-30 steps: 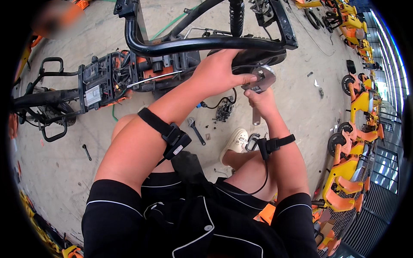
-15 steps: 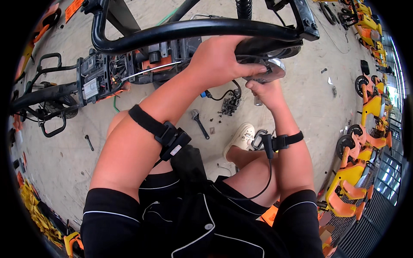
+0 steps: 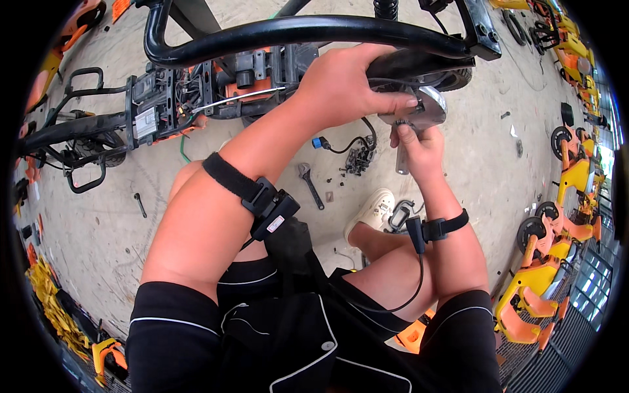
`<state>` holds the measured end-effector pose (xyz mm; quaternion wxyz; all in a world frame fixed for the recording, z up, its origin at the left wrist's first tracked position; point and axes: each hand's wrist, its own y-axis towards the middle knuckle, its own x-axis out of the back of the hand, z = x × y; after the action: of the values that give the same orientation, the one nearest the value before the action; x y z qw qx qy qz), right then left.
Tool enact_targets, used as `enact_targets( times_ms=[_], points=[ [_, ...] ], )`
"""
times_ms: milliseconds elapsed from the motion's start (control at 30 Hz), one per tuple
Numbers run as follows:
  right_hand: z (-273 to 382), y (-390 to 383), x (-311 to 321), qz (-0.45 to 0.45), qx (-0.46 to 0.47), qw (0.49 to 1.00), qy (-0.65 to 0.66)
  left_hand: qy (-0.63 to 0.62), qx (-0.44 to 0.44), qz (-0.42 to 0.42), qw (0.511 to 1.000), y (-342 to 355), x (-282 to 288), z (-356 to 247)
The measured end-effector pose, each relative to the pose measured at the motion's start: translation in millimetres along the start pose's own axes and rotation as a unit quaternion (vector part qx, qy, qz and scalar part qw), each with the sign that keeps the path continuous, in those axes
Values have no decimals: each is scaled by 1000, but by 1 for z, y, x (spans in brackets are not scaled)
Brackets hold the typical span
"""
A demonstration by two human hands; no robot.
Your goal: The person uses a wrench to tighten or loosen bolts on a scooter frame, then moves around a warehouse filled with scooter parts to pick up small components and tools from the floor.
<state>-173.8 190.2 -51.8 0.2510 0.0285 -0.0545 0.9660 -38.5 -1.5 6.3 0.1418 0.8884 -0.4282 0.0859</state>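
My left hand (image 3: 344, 85) is wrapped round a thick black vehicle part (image 3: 413, 67) beneath a bent black tube frame (image 3: 308, 33). Its thumb reaches toward a shiny, rounded silver metal piece (image 3: 434, 108); the other fingertips are hidden. My right hand (image 3: 422, 149) is closed just below that piece, its thumb raised. A silver metal bar (image 3: 401, 161) sticks out beneath the right fingers. Whether bar and rounded piece are one object, I cannot tell. Behind them shows part of a black tyre (image 3: 455, 80).
Left lies a stripped vehicle chassis (image 3: 147, 121) with exposed wiring. An adjustable wrench (image 3: 311, 187), another tool (image 3: 139, 205), a blue-tipped cable (image 3: 321, 143) and a small dark component (image 3: 359, 159) are on the concrete floor. Yellow-orange scooters (image 3: 527, 281) line the right side.
The view has shifted slightly, moving the frame up and right in the picture. My left hand keeps its grasp. My right hand has turned a little, and more of the silver bar shows.
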Motion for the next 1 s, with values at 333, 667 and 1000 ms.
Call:
enact_targets(
  times_ms=[333, 667, 1000],
  points=[
    [-10, 15, 9, 25, 64, 996, -54, 30, -15, 7, 999, 0, 3, -5],
    [0, 18, 16, 48, 27, 996, -70, 41, -16, 2, 999, 0, 1, -10],
    [24, 38, 6, 56, 45, 988, -140, 21, -44, -9, 999, 5, -2, -2]
  ],
)
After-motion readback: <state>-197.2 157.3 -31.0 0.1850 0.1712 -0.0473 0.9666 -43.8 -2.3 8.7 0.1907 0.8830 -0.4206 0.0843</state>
